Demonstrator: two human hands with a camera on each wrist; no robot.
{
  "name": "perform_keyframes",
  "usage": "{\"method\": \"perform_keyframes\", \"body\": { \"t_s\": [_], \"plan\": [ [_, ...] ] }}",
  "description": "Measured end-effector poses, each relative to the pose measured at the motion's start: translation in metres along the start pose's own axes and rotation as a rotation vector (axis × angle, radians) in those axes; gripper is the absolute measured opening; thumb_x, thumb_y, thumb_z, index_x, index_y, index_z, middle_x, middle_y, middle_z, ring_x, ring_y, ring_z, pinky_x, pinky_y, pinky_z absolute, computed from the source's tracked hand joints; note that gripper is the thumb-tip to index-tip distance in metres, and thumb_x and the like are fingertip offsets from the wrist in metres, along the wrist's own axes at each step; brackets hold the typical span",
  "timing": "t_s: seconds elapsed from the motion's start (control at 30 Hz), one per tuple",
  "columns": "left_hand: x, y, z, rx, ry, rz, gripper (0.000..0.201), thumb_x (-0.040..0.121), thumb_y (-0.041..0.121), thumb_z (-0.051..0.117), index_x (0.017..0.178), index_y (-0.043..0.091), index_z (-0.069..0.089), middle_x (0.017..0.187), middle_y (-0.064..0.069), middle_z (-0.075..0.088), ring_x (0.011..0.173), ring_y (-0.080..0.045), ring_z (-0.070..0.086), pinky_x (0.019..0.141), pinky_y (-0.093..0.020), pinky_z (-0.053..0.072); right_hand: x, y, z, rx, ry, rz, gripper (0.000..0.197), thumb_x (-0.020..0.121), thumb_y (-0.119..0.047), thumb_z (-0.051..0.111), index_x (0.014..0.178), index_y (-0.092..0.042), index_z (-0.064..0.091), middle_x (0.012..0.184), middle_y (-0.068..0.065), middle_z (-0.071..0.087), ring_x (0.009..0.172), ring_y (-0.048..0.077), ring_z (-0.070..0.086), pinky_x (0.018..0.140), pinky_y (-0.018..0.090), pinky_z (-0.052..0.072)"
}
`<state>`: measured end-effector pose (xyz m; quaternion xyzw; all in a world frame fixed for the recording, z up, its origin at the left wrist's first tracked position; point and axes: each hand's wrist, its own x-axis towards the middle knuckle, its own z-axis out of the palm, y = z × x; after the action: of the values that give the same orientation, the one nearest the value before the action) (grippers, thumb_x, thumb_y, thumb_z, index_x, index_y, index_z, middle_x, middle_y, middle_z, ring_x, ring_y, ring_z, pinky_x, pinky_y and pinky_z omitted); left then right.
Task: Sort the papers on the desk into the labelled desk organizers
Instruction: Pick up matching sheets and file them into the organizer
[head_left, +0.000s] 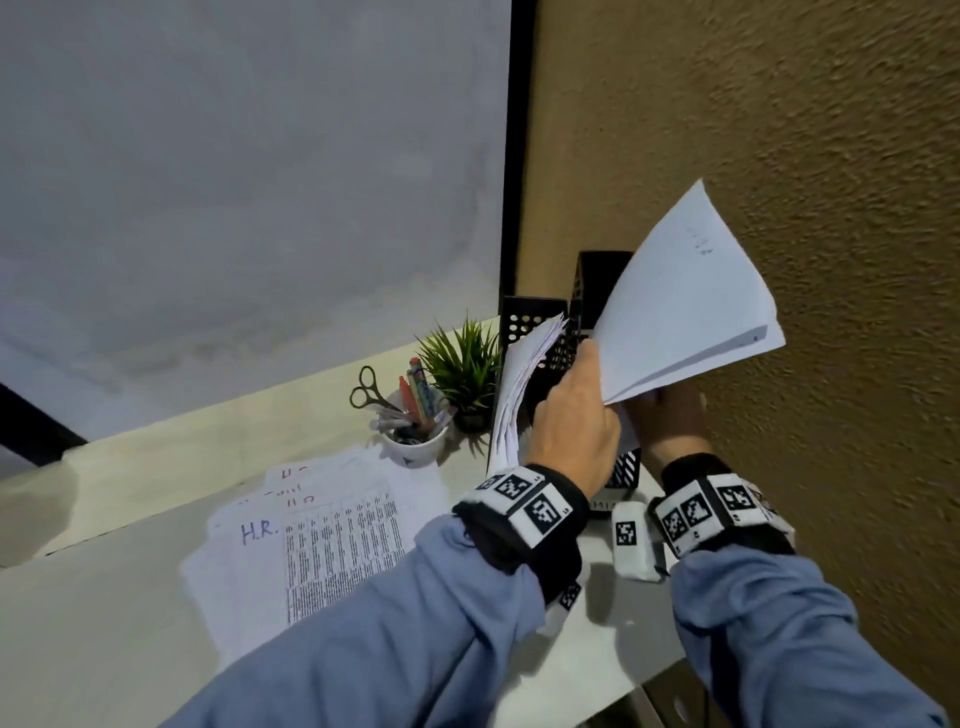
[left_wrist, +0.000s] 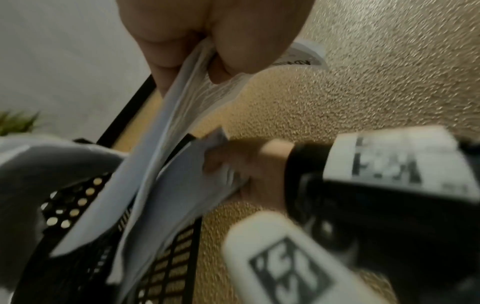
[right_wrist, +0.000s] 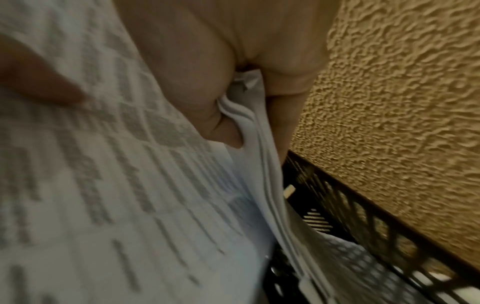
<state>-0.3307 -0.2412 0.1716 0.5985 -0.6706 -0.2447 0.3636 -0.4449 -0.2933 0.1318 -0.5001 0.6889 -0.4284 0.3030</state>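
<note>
Above the organizers (head_left: 540, 332), both hands (head_left: 576, 421) pinch papers (head_left: 685, 301) near the wall (head_left: 779, 156).

"H.R." handwritten in blue on top sheet (head_left: 244, 540) on desk; printed table sheet (head_left: 343, 551) beside it, probably illegible.

White sheets (head_left: 685, 306) held above black perforated organizers (head_left: 530, 317)

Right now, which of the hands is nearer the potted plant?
Left. The left hand grips the held papers just right of the potted plant; the right hand holds them farther right.
</note>
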Motion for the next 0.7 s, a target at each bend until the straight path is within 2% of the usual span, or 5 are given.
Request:
{"method": "perform_keyframes", "body": {
  "t_s": [0.1,0.2,0.27,0.4,0.7],
  "plan": [
    [0.004,-0.002,0.017,-0.037,-0.046,-0.042,0.064,0.08,-0.005,0.036,0.14,0.016,0.03,0.113,-0.019,0.057,0.092,-0.041,0.056,0.078,-0.047,0.047,0.002,-0.009,-0.004,0.277,-0.162,0.198,0.026,0.101,-0.012,0.036,0.123,-0.01,0.05,0.114,0.002,0.06,0.087,0.012,0.058,0.082,0.021,0.049],
    [0.01,-0.011,0.033,-0.114,-0.066,-0.044,0.07,0.077,-0.01,0.034,0.142,0.016,0.03,0.113,-0.019,0.058,0.096,-0.038,0.057,0.082,-0.046,0.048,0.001,-0.019,-0.017,-0.138,-0.151,0.239,0.039,0.1,-0.015,0.038,0.137,-0.002,0.04,0.14,0.015,0.044,0.122,0.03,0.047,0.099,0.031,0.036],
    [0.011,-0.022,0.043,-0.181,-0.077,-0.043,0.075,0.075,-0.013,0.034,0.144,0.016,0.028,0.121,-0.019,0.055,0.105,-0.034,0.055,0.091,-0.042,0.046,-0.004,-0.037,-0.028,-0.098,-0.148,-0.006,0.032,0.096,-0.006,0.044,0.127,0.001,0.049,0.133,0.021,0.051,0.12,0.029,0.049,0.094,0.035,0.037],
    [0.017,-0.044,0.056,-0.1,-0.205,-0.105,0.068,0.083,-0.005,0.043,0.146,0.009,0.022,0.133,-0.02,0.047,0.115,-0.036,0.051,0.096,-0.042,0.044,-0.007,-0.047,-0.035,-0.043,0.054,-0.348,0.006,0.08,-0.004,0.055,0.083,-0.005,0.05,0.07,0.007,0.058,0.064,0.013,0.045,0.056,0.027,0.034],
    [0.014,-0.061,0.061,0.196,-0.346,-0.16,0.057,0.089,0.0,0.045,0.143,0.014,0.032,0.109,-0.025,0.063,0.1,-0.041,0.06,0.083,-0.042,0.046,-0.006,-0.007,-0.011,-0.364,-0.196,-0.094,0.038,0.079,-0.005,0.057,0.117,-0.007,0.054,0.107,0.016,0.064,0.097,0.032,0.061,0.072,0.027,0.04]
  ]
}}
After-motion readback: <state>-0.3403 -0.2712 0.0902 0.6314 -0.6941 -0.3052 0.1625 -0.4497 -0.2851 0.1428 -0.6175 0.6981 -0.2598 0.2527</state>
